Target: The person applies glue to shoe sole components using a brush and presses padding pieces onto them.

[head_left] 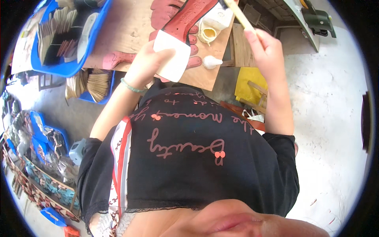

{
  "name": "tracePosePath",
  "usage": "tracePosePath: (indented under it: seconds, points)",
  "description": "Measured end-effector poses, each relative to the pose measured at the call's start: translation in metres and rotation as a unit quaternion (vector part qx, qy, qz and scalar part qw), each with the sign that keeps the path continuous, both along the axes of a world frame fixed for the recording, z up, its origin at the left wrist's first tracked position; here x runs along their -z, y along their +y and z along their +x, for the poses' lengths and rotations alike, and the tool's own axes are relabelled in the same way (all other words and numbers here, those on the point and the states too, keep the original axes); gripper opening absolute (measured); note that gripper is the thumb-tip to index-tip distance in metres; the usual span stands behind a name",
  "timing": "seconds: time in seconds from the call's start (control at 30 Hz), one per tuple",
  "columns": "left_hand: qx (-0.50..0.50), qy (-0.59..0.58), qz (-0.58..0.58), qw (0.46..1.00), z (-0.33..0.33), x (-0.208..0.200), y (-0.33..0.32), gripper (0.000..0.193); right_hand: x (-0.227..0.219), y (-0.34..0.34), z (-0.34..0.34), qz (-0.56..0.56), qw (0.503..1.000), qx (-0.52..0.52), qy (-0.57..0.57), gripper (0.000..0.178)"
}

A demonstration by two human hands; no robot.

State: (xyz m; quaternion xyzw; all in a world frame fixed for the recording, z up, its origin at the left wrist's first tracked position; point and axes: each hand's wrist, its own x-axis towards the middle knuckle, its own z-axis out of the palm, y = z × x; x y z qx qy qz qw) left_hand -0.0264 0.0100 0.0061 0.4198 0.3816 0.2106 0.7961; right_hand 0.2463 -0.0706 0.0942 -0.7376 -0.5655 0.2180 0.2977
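Note:
My left hand (pixel 150 61) grips a flat white piece (pixel 177 59) with rounded corners, like paper or thin card, over the table's near edge. My right hand (pixel 266 49) is closed round the pale handle of a brush (pixel 241 16); its dark head is at the top edge of the view. Beyond the white piece lies a red perforated leather-like shoe piece (pixel 182 19). Several flat dull-red cut pieces (pixel 164 15) are fanned out under and beside it. A pot with a yellowish inside (pixel 208 34) stands to their right, in front of a white box (pixel 218 16).
A small white bottle with a pointed tip (pixel 212 62) rests near the wooden table's (pixel 209 79) right corner. At left, a blue crate (pixel 73 72) holds stacked shoe parts, with another blue bin (pixel 111 85) below. A yellow-covered stool or seat (pixel 245 85) stands at right.

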Motion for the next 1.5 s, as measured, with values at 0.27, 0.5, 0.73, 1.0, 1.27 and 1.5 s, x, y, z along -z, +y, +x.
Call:
tracePosePath:
  seconds: [0.27,0.5,0.73,1.0,1.27,1.5]
  points:
    - [-0.007,-0.029,-0.006,1.000,-0.014,-0.008,0.000,0.034,0.016,0.002,-0.007,-0.052,0.986,-0.017,-0.159,0.040]
    - [-0.002,-0.007,-0.010,1.000,-0.047,0.010,0.005,0.034,0.033,0.022,0.019,-0.005,0.997,0.060,-0.056,0.045]
    - [-0.075,0.010,-0.047,0.996,-0.085,0.055,0.035,0.035,0.046,-0.008,-0.023,0.019,0.985,0.145,0.094,0.037]
    - [-0.077,0.043,-0.093,0.992,-0.115,0.094,0.078,0.033,0.074,-0.042,-0.039,-0.017,0.978,0.175,0.109,0.032]
    - [0.027,0.061,-0.006,0.998,-0.092,0.064,0.062,0.034,0.081,0.011,-0.142,-0.053,0.998,0.035,0.005,0.036]
    - [0.075,0.020,0.036,0.996,-0.084,0.055,0.050,0.035,0.103,0.036,-0.189,-0.033,0.991,-0.063,-0.115,0.044]
